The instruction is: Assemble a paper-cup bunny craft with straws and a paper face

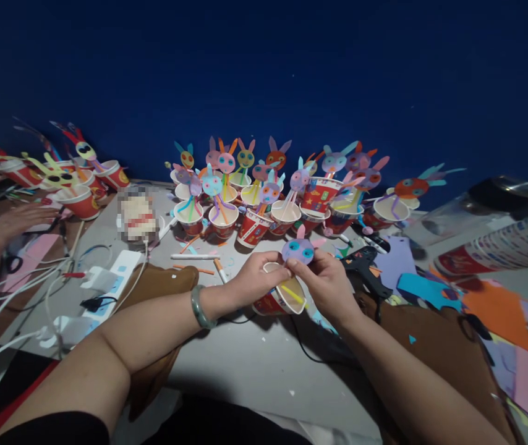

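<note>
My left hand [261, 276] is closed at the rim of a red and white paper cup [273, 303], its thumb reaching across the opening toward a purple paper rabbit face [297, 252]. This face has blue eyes and pink ears. The thumb and fingers of my right hand [326, 278] pinch it just above the cup. Inside the tilted cup lies a yellow strip [293, 293] that pokes past the rim. Behind my hands stand several finished cups, among them one with a light blue rabbit face [212, 184].
A glue gun [368, 269] and coloured paper, including an orange sheet [496, 312], lie at right near a stack of paper cups [500, 244]. At left are a power strip [118, 284], white cables and another person's hand [27, 216]. A blue wall [264, 68] rises behind.
</note>
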`<state>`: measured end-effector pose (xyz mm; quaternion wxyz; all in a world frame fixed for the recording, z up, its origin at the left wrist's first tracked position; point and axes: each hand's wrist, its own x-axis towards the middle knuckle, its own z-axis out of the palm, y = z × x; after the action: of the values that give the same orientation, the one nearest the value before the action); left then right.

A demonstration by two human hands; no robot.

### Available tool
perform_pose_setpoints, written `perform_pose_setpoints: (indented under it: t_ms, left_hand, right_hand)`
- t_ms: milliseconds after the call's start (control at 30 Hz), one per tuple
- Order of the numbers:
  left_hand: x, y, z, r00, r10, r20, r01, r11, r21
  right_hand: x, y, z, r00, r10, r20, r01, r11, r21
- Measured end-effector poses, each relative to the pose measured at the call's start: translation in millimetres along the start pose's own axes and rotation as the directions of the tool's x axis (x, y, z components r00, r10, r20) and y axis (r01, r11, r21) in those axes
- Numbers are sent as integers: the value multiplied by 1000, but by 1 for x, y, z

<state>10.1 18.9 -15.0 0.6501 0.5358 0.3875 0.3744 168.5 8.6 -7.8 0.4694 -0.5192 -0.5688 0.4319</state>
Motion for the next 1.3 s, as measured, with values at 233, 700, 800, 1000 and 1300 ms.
perform_pose_setpoints:
  t_ms: [233, 700, 800, 1000, 1300]
  left_hand:
    - [0, 0, 0, 1000, 21, -9, -21, 999, 27]
    - [-1, 4, 2, 1000, 9, -18, -10, 998, -57]
    - [0, 5, 2, 999, -35, 9, 36, 984, -177]
    - [-1, 7, 2, 998, -59, 14, 61, 980, -189]
    - [1, 1, 1, 1000, -1, 1, 1, 999, 35]
  right_hand:
    - [0, -3, 0, 999, -40, -2, 40, 999, -26]
    - [1, -2, 1, 1000, 4, 9, -4, 1000, 30]
    - [1, -3, 2, 1000, 7, 14, -8, 997, 76]
    - [2, -2, 1, 999, 26, 20, -28, 996, 83]
    - [0, -8, 3, 998, -31, -46, 28, 998, -55]
